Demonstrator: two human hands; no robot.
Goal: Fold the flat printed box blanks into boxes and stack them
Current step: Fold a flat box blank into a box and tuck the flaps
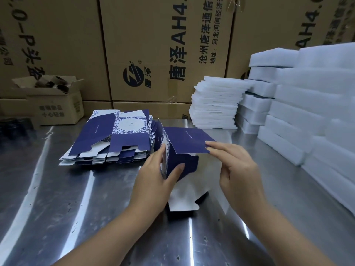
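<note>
**One blank half raised, both hands on it**

I see the half-folded box (184, 144) at the centre of the frame, standing on the bench (57, 189) just ahead of the wrists. The left hand (153, 177) wraps its near side wall, thumb on the navy panel and fingers on the patterned face. I judge that grip is there to keep the tube squared while the other hand works. The right hand (236, 169) pinches the near right corner of the top navy panel between thumb and fingertips, holding it roughly level (probably to crease it over, though I can't be sure). White inner flaps hang loose below, not yet tucked.

Just left of centre lies the pile of flat blanks (113, 139), fanned out and close to the box's far end, handy for the left hand. I see no finished boxes stacked anywhere.

A stack of foam sheets (215, 104) sits at centre right, and foam blocks (307, 104) fill the right edge, near the right forearm. A wide swing on that side could brush them, I think. A small open carton (53, 104) sits at upper left, and big printed cartons (163, 54) wall off the back.
</note>
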